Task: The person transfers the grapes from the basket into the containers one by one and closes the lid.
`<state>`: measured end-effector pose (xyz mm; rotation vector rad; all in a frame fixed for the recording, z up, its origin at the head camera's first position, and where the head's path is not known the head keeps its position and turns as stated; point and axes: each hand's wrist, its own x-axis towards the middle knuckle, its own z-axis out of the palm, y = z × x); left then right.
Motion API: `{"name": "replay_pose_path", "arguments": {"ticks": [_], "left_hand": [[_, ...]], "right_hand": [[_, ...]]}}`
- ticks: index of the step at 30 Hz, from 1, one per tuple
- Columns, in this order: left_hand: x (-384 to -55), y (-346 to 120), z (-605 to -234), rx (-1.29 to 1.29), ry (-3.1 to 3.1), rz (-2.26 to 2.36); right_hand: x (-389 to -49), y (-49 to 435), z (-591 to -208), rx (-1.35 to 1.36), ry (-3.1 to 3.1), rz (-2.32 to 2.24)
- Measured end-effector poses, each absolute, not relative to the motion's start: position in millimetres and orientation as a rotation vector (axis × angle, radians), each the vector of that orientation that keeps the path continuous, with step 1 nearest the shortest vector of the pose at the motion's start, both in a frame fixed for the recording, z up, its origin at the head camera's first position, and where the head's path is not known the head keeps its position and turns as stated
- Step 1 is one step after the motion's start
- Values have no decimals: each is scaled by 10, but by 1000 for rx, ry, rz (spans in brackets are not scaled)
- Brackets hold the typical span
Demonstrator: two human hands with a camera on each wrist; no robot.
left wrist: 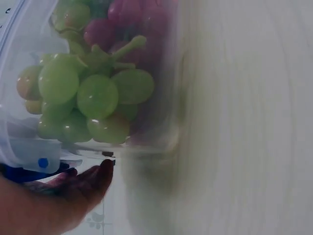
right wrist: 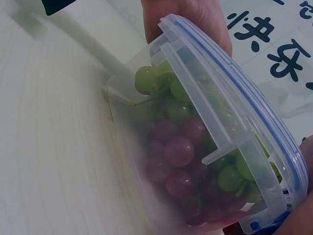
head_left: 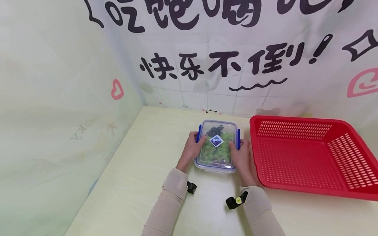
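A clear plastic food container [head_left: 215, 168] with a blue seal line, blue side clips and a diamond label sits on the table. Through its walls show green grapes [left wrist: 98, 95] and reddish-purple grapes [right wrist: 178, 151], with a dark bunch towards the far end. The left hand [head_left: 193, 149] grips its left side, thumb over the lid edge. On the opposite side the right hand [head_left: 241, 159] holds it the same way, thumb on the lid. In the left wrist view, fingers reach beside the blue clip near the container's lower corner.
Right of the container stands a red perforated plastic basket [head_left: 298, 164], its left edge close to the right hand. A printed white sheet [head_left: 203, 85] with black characters hangs behind the pale table [head_left: 147, 157]. Another sheet [head_left: 59, 98] borders the left side.
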<state>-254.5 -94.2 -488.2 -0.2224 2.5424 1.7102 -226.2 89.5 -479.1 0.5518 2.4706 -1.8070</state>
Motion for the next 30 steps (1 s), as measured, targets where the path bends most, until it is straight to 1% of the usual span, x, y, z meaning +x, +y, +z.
{"name": "replay_pose_path", "arguments": {"ticks": [6, 20, 30], "left_hand": [[-2542, -925, -4925, -135, 2555, 1716], [-2539, -929, -4892, -67, 2609, 1679], [-2532, -923, -4870, -14, 2657, 1675]], "right_hand": [[-2259, 891, -4806, 486, 2507, -1746], [-2255, 857, -4836, 402, 2741, -1695], [-2251, 873, -4810, 377, 2660, -1693]]}}
